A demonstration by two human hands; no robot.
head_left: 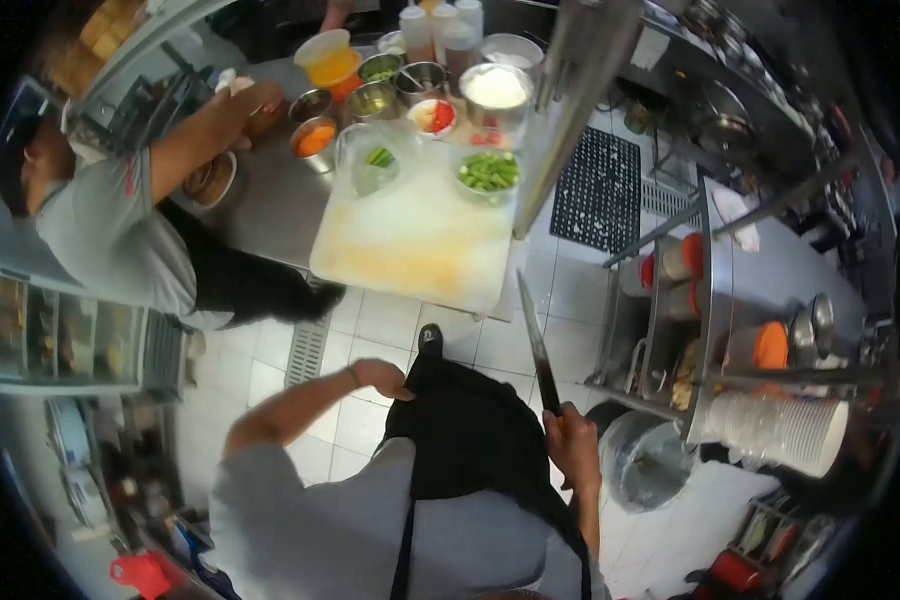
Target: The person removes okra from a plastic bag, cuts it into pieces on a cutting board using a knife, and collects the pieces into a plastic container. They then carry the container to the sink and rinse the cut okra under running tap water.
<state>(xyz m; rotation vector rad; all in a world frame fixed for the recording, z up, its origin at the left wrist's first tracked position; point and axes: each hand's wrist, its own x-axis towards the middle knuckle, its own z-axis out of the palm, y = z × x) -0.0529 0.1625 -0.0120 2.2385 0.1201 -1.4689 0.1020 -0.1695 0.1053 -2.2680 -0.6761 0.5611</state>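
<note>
One long, tapering knife [539, 350] sits gripped in your right hand [573, 445], tip near the pale, yellow-stained cutting board [395, 240]. Your left hand [380, 379] is loosely curled by your black apron [470, 430], can't tell if it's pinching cloth. White mark on your shoe [430, 340] is too blurry to read.

Gry shirt [300, 515] w/ blk apron [475, 430]

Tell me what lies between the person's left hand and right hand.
In the head view, the front of the black apron lies between the left hand and the right hand, which grips a knife.
</note>
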